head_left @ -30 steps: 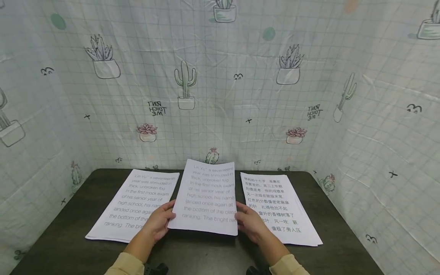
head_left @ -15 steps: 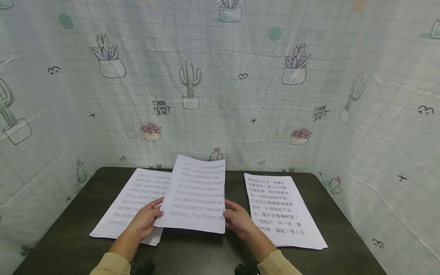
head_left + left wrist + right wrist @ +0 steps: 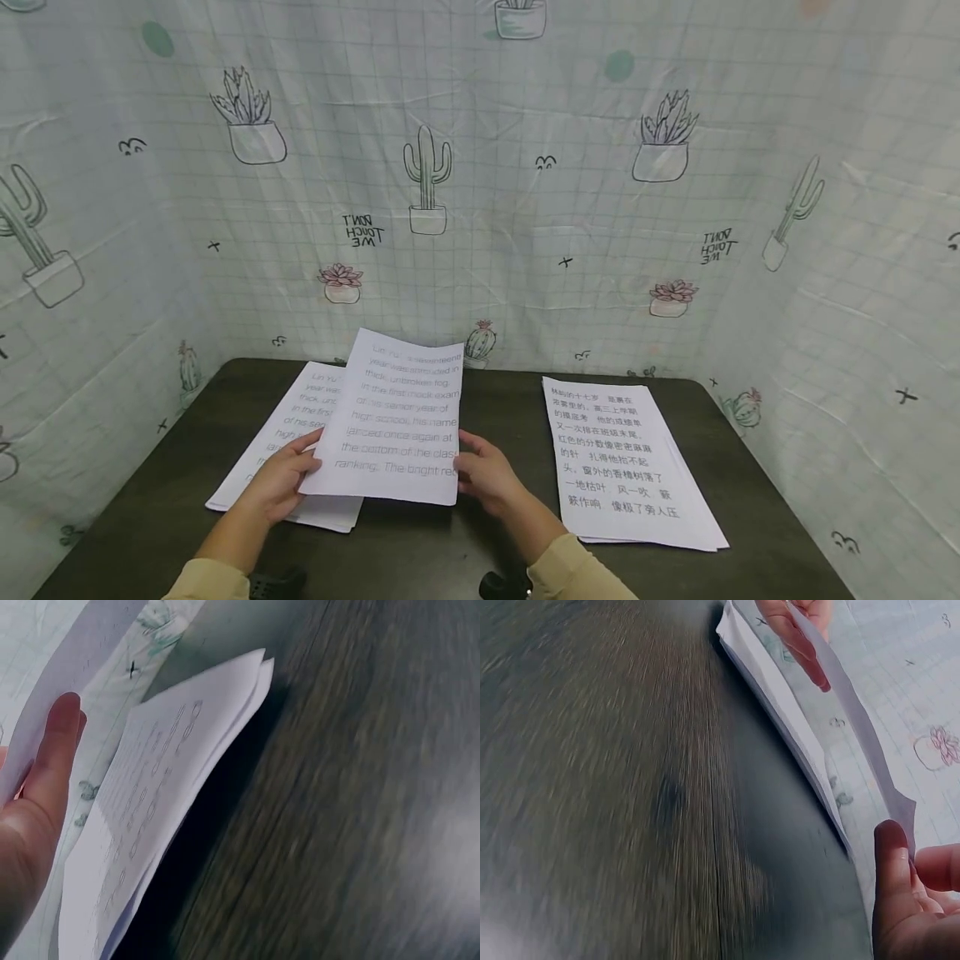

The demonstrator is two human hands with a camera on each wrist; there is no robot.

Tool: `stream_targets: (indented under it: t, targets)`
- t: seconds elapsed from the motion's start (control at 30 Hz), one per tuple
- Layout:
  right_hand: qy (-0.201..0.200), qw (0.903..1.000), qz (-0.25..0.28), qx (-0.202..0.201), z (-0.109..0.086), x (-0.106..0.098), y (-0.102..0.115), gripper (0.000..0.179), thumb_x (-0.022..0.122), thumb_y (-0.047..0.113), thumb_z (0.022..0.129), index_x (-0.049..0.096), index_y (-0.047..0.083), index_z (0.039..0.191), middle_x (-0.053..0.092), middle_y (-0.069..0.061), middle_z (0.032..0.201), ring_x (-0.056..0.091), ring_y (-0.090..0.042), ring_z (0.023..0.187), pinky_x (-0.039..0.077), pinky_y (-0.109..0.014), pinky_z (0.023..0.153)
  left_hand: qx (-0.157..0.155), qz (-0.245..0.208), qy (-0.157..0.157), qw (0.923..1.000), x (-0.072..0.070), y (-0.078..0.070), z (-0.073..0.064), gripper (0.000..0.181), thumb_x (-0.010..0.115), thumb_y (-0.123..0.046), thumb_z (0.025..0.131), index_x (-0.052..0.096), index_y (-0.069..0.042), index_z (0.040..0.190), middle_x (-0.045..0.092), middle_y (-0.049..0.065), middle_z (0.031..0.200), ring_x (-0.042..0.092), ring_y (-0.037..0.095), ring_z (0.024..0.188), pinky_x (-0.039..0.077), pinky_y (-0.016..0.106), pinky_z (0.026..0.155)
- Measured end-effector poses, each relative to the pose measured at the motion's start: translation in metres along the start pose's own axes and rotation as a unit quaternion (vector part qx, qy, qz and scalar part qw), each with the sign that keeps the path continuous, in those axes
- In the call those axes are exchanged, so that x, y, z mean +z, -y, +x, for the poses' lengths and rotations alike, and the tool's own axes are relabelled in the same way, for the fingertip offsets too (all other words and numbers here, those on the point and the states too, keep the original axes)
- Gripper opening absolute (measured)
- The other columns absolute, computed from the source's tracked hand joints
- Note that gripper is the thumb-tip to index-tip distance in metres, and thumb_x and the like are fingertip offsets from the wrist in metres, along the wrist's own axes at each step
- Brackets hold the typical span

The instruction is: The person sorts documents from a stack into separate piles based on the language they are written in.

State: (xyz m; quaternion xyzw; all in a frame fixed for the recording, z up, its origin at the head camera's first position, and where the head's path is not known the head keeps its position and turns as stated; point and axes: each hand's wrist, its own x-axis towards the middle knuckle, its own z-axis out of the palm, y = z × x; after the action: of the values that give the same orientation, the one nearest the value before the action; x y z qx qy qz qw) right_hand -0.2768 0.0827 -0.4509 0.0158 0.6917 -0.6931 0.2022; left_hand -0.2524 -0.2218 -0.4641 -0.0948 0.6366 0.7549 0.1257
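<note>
A printed sheet of paper [image 3: 397,417] with English text is held up off the table, tilted toward the camera. My left hand [image 3: 281,479] pinches its left edge near the lower corner, thumb in front. At the opposite edge my right hand [image 3: 487,475] pinches the sheet between thumb and fingers, as the right wrist view shows with the bent paper edge [image 3: 866,742]. Below and behind the held sheet lies a stack of English pages [image 3: 322,512], partly covered by the sheet and my left hand. In the left wrist view this stack [image 3: 150,802] shows slightly fanned edges.
To the right on the dark wooden table [image 3: 450,550] lies another stack of pages [image 3: 615,467] with Chinese text, its sheets slightly offset. A pale curtain [image 3: 495,208] printed with cacti hangs behind the table and along both sides.
Both hands have carried the sheet leftward, from between the two stacks to over the English stack, which it now partly hides. The view has turned slightly to the left.
</note>
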Motion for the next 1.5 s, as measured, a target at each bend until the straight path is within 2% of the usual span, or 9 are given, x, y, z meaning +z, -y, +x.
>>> stream_targets:
  t: [0.27,0.63,0.73,0.83,0.97,1.03,1.1,1.33,1.5]
  targets:
    - [0.004,0.9998,0.021,0.0,0.009,0.027,0.001,0.063,0.049,-0.004,0.088,0.032,-0.003,0.149,0.07,-0.014,0.107,0.062,-0.013,0.078,0.05,-0.026,0.063,0.006,0.005,0.0,1.0,-0.025,-0.006,-0.005,0.065,0.037,0.004,0.096,0.009,0.003,0.155,0.06,-0.021,0.101,0.061,-0.003,0.094,0.052,0.019,0.081]
    - [0.007,0.9997,0.022,0.005,0.021,0.064,0.0,0.065,0.05,-0.006,0.083,0.039,-0.001,0.147,0.071,-0.011,0.102,0.064,-0.014,0.078,0.053,-0.028,0.063,-0.007,0.026,-0.025,0.9993,-0.063,-0.011,-0.013,0.064,0.038,0.002,0.098,0.008,0.002,0.155,0.06,-0.021,0.102,0.062,-0.003,0.093,0.055,0.02,0.082]
    - [0.003,0.9998,0.018,0.007,0.024,0.073,-0.002,0.065,0.049,-0.007,0.082,0.041,0.0,0.146,0.071,-0.011,0.1,0.064,-0.014,0.077,0.054,-0.028,0.063,-0.01,0.034,-0.032,0.9988,-0.071,-0.011,-0.014,0.064,0.039,0.001,0.099,0.008,0.003,0.155,0.059,-0.016,0.11,0.061,-0.003,0.093,0.055,0.021,0.082]
    - [0.0,0.9998,0.016,0.014,0.026,0.08,-0.004,0.064,0.049,-0.008,0.082,0.041,0.0,0.145,0.071,-0.011,0.1,0.064,-0.014,0.077,0.053,-0.028,0.062,-0.016,0.045,-0.04,0.9981,-0.077,-0.011,-0.014,0.064,0.039,0.001,0.099,0.008,0.003,0.155,0.055,0.0,0.128,0.059,-0.004,0.093,0.054,0.021,0.082]
    - [0.0,0.9997,0.01,0.023,0.027,0.089,-0.006,0.064,0.049,-0.008,0.082,0.041,0.0,0.145,0.07,-0.012,0.104,0.064,-0.014,0.078,0.053,-0.027,0.061,-0.029,0.057,-0.054,0.9965,-0.082,-0.011,-0.015,0.063,0.037,0.001,0.099,0.009,0.001,0.156,0.031,0.022,0.152,0.057,-0.006,0.093,0.053,0.019,0.082]
    - [0.001,0.9997,0.004,0.026,0.028,0.093,-0.007,0.064,0.049,-0.008,0.083,0.041,0.0,0.145,0.069,-0.012,0.105,0.064,-0.014,0.078,0.054,-0.027,0.061,-0.033,0.063,-0.058,0.9958,-0.083,-0.011,-0.015,0.062,0.036,0.0,0.1,0.01,0.001,0.156,0.02,0.026,0.157,0.056,-0.005,0.092,0.052,0.019,0.082]
    - [0.002,0.9996,-0.001,0.027,0.029,0.095,-0.008,0.063,0.049,-0.009,0.083,0.041,0.0,0.145,0.07,-0.012,0.104,0.064,-0.014,0.079,0.054,-0.028,0.061,-0.035,0.07,-0.06,0.9951,-0.085,-0.011,-0.016,0.061,0.036,0.0,0.1,0.01,0.002,0.155,0.017,0.028,0.158,0.056,-0.005,0.092,0.053,0.019,0.082]
    - [0.005,0.9995,-0.01,0.029,0.031,0.1,-0.014,0.062,0.048,-0.01,0.083,0.042,-0.001,0.144,0.069,-0.011,0.098,0.064,-0.013,0.076,0.057,-0.031,0.063,-0.042,0.089,-0.075,0.9923,-0.091,-0.009,-0.015,0.059,0.036,-0.001,0.101,0.012,0.003,0.155,0.033,0.026,0.15,0.059,-0.001,0.092,0.054,0.022,0.08]
    - [0.002,0.9993,-0.013,0.035,0.032,0.104,-0.019,0.061,0.049,-0.01,0.083,0.043,-0.001,0.143,0.069,-0.011,0.097,0.064,-0.014,0.076,0.058,-0.033,0.064,-0.051,0.089,-0.082,0.9913,-0.094,-0.007,-0.016,0.059,0.038,-0.001,0.1,0.015,0.004,0.154,0.057,0.01,0.129,0.06,0.001,0.09,0.055,0.024,0.079]
